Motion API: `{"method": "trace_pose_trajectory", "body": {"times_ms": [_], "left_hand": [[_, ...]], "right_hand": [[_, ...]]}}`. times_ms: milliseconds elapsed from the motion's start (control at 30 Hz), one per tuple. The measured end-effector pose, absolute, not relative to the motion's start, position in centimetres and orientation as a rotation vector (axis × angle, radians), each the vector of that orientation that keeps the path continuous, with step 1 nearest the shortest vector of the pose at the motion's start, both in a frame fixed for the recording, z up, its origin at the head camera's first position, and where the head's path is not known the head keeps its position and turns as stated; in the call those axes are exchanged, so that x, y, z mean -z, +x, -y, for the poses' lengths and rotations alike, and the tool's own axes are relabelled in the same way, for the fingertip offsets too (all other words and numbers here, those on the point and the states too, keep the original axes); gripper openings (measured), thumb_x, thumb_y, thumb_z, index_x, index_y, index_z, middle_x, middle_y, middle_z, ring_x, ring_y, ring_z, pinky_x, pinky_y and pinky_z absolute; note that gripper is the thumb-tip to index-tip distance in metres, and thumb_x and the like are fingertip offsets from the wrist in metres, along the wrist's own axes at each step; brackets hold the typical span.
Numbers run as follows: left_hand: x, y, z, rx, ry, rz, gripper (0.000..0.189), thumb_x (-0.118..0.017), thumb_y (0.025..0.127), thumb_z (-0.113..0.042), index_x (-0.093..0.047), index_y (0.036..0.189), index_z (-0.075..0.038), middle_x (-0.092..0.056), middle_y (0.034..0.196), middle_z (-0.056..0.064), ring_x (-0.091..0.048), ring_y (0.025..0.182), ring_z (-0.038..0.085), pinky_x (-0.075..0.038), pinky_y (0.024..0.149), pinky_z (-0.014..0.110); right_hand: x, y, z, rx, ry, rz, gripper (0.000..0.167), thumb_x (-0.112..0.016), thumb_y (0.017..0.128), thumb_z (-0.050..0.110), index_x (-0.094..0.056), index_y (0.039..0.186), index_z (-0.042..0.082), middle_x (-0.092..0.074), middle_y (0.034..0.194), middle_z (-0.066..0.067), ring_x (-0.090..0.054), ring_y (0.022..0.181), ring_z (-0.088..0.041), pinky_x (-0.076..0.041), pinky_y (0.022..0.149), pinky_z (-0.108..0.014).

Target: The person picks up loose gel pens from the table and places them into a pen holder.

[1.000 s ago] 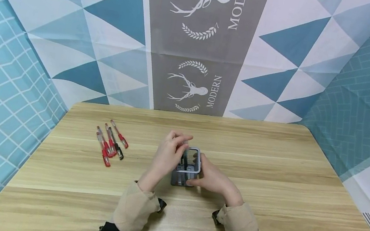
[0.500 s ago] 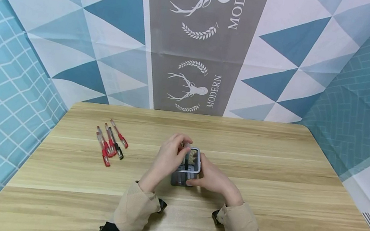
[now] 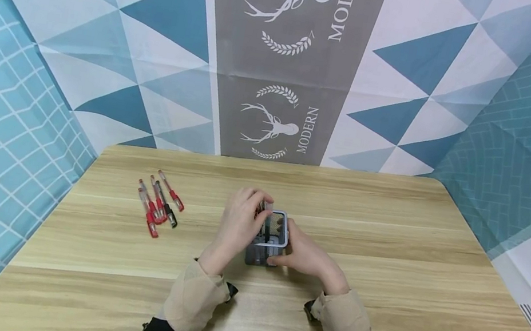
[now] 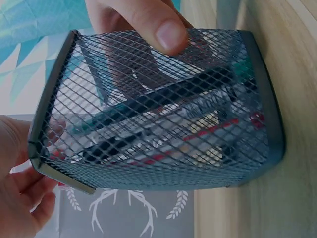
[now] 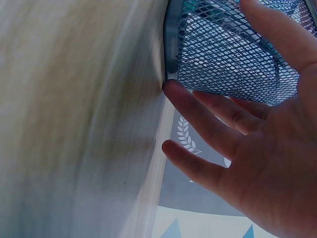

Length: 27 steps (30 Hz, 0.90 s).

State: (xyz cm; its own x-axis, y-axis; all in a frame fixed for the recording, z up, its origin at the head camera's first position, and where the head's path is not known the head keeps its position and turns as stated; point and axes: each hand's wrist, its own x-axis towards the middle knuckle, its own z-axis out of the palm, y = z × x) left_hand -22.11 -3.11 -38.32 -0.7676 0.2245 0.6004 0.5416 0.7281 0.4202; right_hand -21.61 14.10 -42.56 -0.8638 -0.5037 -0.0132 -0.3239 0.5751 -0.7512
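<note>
— What is gripped by the right hand (image 3: 306,253)?
— A mesh holder (image 3: 256,255), with the thumb set against its front wall.
— And the left hand (image 3: 237,222)?
— It is poised at the holder's rim; whether anything is pinched cannot be told.
— What is seen farther left?
— Red pens (image 3: 151,220) and a black pen (image 3: 169,213), clustered on the tabletop (image 3: 389,237).

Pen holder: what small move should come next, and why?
Perhaps the left hand should gently lift one of the pens inside the pen holder: that hand is at the open top, and the right hand holds the other side. Whether it grips a pen now is hidden.
</note>
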Motion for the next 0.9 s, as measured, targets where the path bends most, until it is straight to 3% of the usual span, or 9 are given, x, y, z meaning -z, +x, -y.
{"method": "trace_pose_trajectory", "body": {"times_ms": [333,900], "left_hand": [[38.87,-22.46,3.29,0.705,-0.606,2.387,0.022,-0.071,0.077,-0.01,-0.065,0.098,-0.011,-0.058,0.112,0.008,-0.051,0.103,0.024,-0.037,0.09,0.039],[38.63,-22.24,3.44,0.624,-0.599,2.45,0.024,-0.069,0.08,-0.012,-0.064,0.103,-0.011,-0.06,0.109,0.006,-0.053,0.104,0.025,-0.037,0.095,0.041]], "right_hand": [[42.62,-21.62,-14.08,1.147,-0.679,-2.603,0.088,-0.077,0.07,0.024,-0.024,0.138,0.008,-0.051,0.125,-0.009,-0.051,0.113,-0.023,-0.039,0.099,-0.041],[42.43,-21.5,-14.03,1.169,-0.699,-2.578,0.088,-0.076,0.071,0.022,-0.023,0.139,0.007,-0.05,0.126,-0.011,-0.05,0.114,-0.024,-0.038,0.099,-0.041]]}}
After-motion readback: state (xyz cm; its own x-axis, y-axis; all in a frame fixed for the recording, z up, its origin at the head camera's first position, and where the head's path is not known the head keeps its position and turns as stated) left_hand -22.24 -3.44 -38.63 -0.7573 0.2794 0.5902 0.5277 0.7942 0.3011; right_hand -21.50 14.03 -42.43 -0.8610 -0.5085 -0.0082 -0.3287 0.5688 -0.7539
